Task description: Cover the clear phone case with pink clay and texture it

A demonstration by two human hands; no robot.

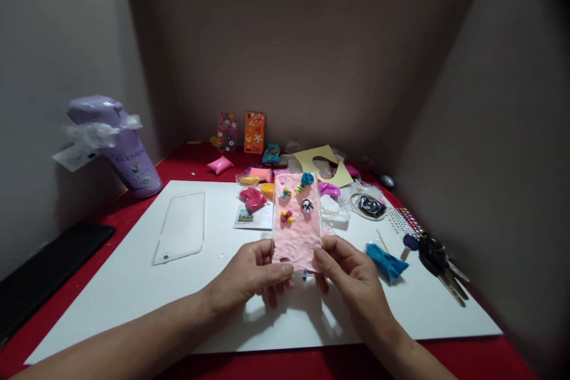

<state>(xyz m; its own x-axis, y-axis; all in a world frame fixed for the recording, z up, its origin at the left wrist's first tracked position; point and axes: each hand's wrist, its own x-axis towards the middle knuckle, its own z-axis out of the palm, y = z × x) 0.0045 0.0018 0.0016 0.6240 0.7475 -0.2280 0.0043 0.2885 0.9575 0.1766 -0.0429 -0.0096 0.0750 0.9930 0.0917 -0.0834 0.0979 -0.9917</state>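
Fingers (285, 269) of both hands | pinch pink phone case (297, 219) | over white board (133, 273)

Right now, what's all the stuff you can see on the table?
pink case: 1, pink with little clay bits, held above the white board
clear case: 1, see-through, flat on the board's left
white board: 1, white, on the red table
red table: 1, red, under everything
purple bottle: 1, lilac, back left
decorated cases: 2, orange and multicoloured, standing at the back wall
clay packets: several, pink, yellow, magenta, behind the pink case
blue clay: 1, blue, right of the right grip
keys: 1 bunch, dark, board's right side
black slab: 1, black, far left
left grip: 1, bare hand, on the pink case's lower left
right grip: 1, bare hand, on its lower right
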